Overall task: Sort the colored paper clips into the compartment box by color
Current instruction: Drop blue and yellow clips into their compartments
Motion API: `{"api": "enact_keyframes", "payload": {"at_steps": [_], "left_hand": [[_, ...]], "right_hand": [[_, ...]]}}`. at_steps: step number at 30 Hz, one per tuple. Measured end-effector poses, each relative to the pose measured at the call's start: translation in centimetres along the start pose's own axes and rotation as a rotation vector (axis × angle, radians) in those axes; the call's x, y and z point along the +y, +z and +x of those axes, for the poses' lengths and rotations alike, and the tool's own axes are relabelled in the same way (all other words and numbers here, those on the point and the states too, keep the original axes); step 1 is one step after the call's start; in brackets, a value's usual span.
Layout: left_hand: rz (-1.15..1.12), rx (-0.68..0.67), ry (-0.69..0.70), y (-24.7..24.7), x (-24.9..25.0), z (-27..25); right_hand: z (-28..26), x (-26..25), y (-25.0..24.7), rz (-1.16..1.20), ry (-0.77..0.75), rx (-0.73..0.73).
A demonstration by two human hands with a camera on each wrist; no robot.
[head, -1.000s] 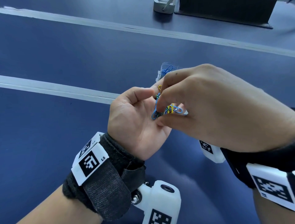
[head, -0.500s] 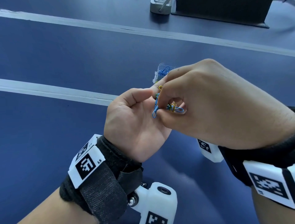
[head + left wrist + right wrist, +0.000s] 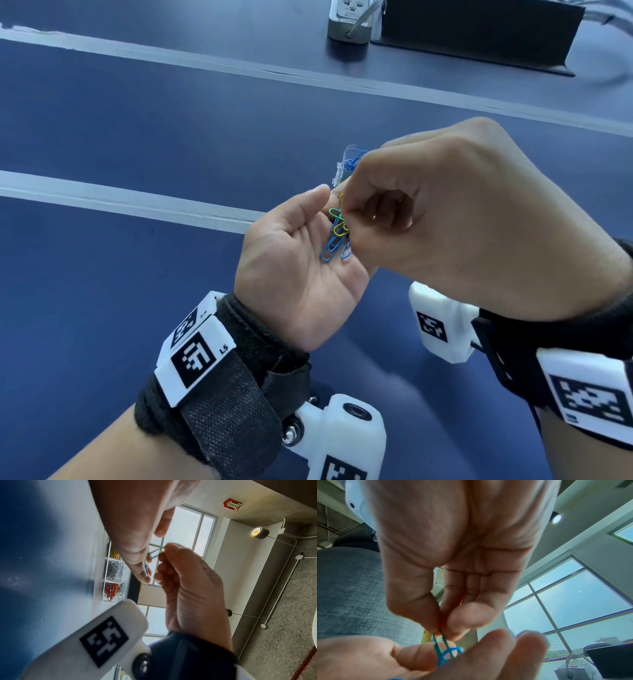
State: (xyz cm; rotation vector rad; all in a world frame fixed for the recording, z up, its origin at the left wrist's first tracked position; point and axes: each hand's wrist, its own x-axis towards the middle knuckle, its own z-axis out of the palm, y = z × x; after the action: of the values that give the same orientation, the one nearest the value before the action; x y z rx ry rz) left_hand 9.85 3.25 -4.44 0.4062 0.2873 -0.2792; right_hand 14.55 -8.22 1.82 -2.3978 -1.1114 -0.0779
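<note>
A blue worktop (image 3: 137, 137) lies below. A tangle of paper clips (image 3: 337, 233) is cupped in the half-curled left hand (image 3: 294, 260), while a green clip (image 3: 441, 644) is pinched by the right hand (image 3: 462, 212). It should be drawn out slowly, the rest held firm, then carried to the box (image 3: 114, 573), seemingly just beyond.

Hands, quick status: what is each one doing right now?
Left hand: palm up, fingers curled, cradling a small bunch of paper clips, blue, yellow and green.
Right hand: thumb and fingertip pinch a green paper clip out of that bunch.
</note>
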Motion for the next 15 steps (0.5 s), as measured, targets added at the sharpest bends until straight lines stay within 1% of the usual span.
{"api": "enact_keyframes", "payload": {"at_steps": [1,2,3,4,5,7,11,15], "left_hand": [[-0.031,-0.061,0.000,-0.20,0.00,0.09],[-0.052,-0.088,0.005,-0.21,-0.06,0.07],[-0.053,-0.098,0.012,-0.21,-0.06,0.12],[-0.047,-0.078,0.015,-0.09,-0.06,0.16],[-0.036,-0.067,0.025,-0.18,-0.09,0.21],[-0.033,-0.099,0.015,-0.01,-0.10,0.25],[-0.050,-0.102,-0.007,0.05,-0.09,0.04],[-0.104,-0.115,-0.029,-0.18,-0.12,-0.20]], "right_hand": [[0.08,0.18,-0.23,0.003,0.022,-0.002],[0.19,0.28,-0.42,0.064,0.070,0.003],[0.31,0.40,-0.57,0.163,0.130,0.023],[0.30,0.61,-0.51,0.227,0.170,0.055],[0.28,0.69,-0.62,0.232,0.176,0.069],[0.09,0.66,-0.86,0.126,0.152,0.048],[0.19,0.40,-0.47,-0.022,0.108,-0.087],[0.37,0.35,-0.19,-0.082,0.092,-0.167]]}}
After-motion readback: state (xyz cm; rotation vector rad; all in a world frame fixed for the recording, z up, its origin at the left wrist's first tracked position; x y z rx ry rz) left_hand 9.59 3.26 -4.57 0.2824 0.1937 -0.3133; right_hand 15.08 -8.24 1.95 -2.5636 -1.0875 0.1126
